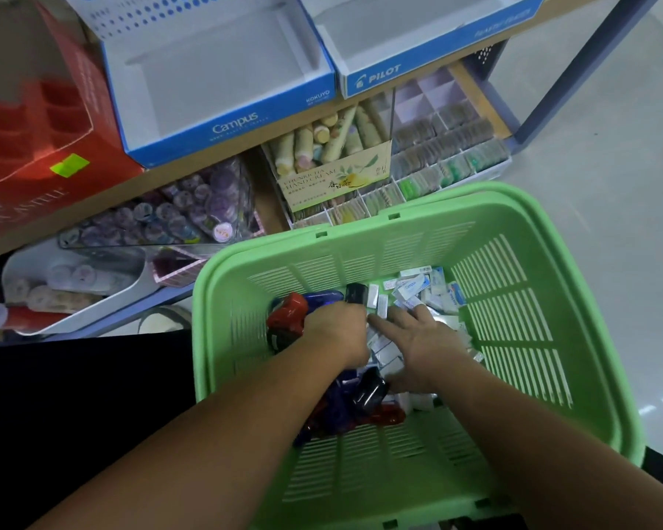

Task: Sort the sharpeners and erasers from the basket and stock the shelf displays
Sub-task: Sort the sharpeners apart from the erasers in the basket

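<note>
Both hands are down in the green basket (360,258). The left hand (337,330) is curled among the sharpeners (288,315) on the basket's left side, its grasp hidden. The right hand (425,338) lies spread on the erasers (414,290), piled toward the basket's far right. Beyond the basket sits the Campus box (226,128).

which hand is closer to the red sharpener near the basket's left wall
Left. The left hand is right beside the red sharpener; the right hand lies farther right, on the erasers.
</note>
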Demonstrator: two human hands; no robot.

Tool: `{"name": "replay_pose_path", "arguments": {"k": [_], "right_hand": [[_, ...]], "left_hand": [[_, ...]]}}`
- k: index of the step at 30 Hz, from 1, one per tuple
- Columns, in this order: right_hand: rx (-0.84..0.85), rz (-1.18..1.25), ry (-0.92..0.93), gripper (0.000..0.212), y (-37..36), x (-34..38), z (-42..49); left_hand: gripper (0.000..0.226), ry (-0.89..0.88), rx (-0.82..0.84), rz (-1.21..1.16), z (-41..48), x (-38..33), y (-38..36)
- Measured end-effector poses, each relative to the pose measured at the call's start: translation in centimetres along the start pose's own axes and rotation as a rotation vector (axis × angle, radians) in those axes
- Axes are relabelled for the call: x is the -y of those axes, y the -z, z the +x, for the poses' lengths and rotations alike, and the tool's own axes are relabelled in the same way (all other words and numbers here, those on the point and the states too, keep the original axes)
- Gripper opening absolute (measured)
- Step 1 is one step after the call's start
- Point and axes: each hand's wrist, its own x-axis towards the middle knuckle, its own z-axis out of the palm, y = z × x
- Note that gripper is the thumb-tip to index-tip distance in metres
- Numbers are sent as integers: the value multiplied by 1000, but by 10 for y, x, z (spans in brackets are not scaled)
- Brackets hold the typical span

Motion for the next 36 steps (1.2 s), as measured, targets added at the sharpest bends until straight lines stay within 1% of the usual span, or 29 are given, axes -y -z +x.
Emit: {"name": "replay_pose_path", "arguments": {"k": [1, 3, 7, 8, 10, 13, 16, 18, 21, 23, 26, 28, 31, 34, 36], "right_hand": [[-3, -12, 2, 110, 0, 1, 1], [-22, -37, 3, 107, -1, 2, 5], [-28, -53, -5, 103, 0, -4, 9], [-6, -59, -9, 102, 1, -6, 8], [33, -65, -23, 99, 3, -9, 7], [35, -53, -46, 85, 7, -7, 6], [12, -22, -39, 72, 12, -1, 4], [10, 36, -33, 66, 11, 4, 3], [42, 143, -75, 65, 2, 8, 3], [63, 148, -92, 60, 0, 9, 6], [93, 163, -77, 34, 3, 6, 10], [79, 229, -96, 23, 6, 1, 10], [-5, 357, -166, 31, 16, -8, 4], [-212, 410, -259, 42, 36, -21, -5], [-352, 510, -310, 42, 47, -29, -12]], "left_hand": [[45, 24, -49, -19, -1, -2, -6], [58, 30, -98, -66, -4, -4, -25], [90, -25, -94, -95, -8, 1, -43], [94, -39, -80, -99, -7, 2, -43], [96, -59, -62, -89, -5, 3, -42], [88, -80, -57, -59, -3, 5, -40], [65, -141, -110, -21, 3, 3, -34], [52, -175, -131, -39, 7, 4, -31], [49, -206, -111, -115, 10, 8, -34], [46, -211, -88, -106, 8, 9, -36], [29, -228, -62, -25, 9, 10, -34], [29, -210, -51, -23, 10, 12, -32], [33, -174, -21, 22, 10, 12, -29], [38, -140, 37, 88, 7, 7, -22], [34, -102, 63, 86, 5, 3, -19]]}}
